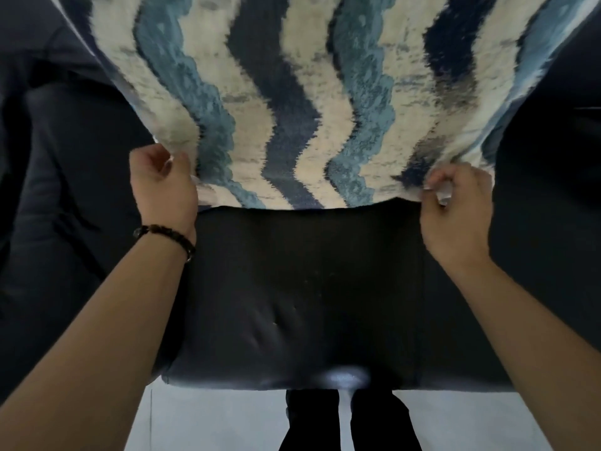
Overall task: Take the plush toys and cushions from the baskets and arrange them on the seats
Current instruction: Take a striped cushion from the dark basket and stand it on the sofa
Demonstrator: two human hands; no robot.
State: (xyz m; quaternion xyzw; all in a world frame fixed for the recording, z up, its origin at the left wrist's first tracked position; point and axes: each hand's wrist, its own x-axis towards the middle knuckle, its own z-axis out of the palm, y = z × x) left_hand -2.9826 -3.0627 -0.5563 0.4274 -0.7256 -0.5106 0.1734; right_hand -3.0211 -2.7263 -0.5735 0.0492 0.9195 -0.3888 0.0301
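Note:
A large fluffy cushion (302, 102) with wavy cream, teal and navy stripes fills the upper half of the view. It stands against the back of a dark seat (302, 294), its lower edge on the seat pad. My left hand (162, 187), a bead bracelet on its wrist, grips the cushion's lower left corner. At the lower right corner my right hand (455, 206) pinches the cushion's edge with curled fingers.
Dark armrests (65, 177) rise on both sides of the seat. Pale floor (211, 421) shows below the seat's front edge, with my dark-clad legs (344, 424) standing on it. No baskets or plush toys are in view.

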